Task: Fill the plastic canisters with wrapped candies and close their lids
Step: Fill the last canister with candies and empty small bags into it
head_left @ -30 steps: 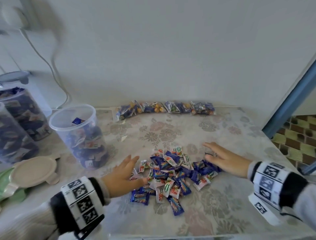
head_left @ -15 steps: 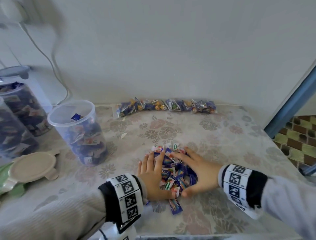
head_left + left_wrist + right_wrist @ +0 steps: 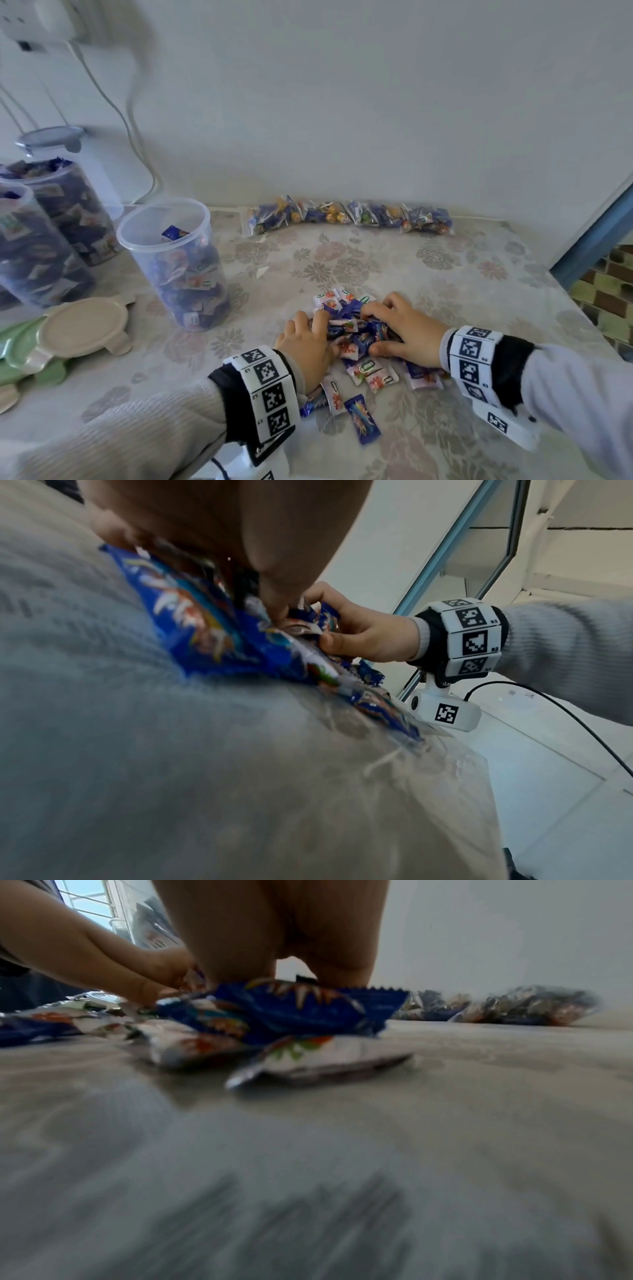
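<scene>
while both hands clutch the candy pile, left hand at 9 o'clock, right hand at 3, wrapper print stays unreadable; wristband codes read r1–r3.

– How do the hands lie?
– The left hand and right hand face each other, low and close, fingers curled inward.
– And the wrists?
– Both carry marker bands; grey sleeves cover the forearms, which angle in from either side.
</scene>
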Motion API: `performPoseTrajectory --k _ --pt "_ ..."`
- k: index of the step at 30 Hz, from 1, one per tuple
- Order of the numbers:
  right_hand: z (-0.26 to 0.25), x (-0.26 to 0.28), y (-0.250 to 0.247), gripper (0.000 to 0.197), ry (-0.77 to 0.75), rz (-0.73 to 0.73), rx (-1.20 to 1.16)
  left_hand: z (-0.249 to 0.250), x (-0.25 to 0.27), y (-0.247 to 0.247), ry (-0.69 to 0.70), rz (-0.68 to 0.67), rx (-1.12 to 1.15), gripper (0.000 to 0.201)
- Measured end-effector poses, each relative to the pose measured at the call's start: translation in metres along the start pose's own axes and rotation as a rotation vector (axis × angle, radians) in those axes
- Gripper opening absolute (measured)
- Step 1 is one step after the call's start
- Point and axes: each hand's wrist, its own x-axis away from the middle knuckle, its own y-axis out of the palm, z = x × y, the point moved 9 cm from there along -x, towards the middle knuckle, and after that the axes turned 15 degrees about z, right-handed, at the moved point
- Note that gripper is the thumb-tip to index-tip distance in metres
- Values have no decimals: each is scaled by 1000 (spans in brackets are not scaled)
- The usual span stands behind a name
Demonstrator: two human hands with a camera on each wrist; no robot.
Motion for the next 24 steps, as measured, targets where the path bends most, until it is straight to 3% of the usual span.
performPoseTrajectory --k 4,8,11,16,19,21,24 --pt "6 -6 -4 43 66 11 -44 2 -6 -3 24 -9 36 39" --pt "14 -9 -18 5 109 150 -175 -3 -12 -5 3 -25 180 34" --pt "18 -11 -27 8 167 225 -230 -12 -18 -21 -18 42 295 27" --pt "-1 -21 -54 13 150 356 -371 -22 -21 -92 95 294 515 13" --pt "-15 -28 -66 16 135 400 -430 -37 -18 -165 185 562 619 14" --pt "-24 -33 -69 15 117 410 -423 -55 -16 -213 254 744 648 18" --pt "-36 -40 -67 13 86 407 -420 -95 -22 -255 241 862 573 18"
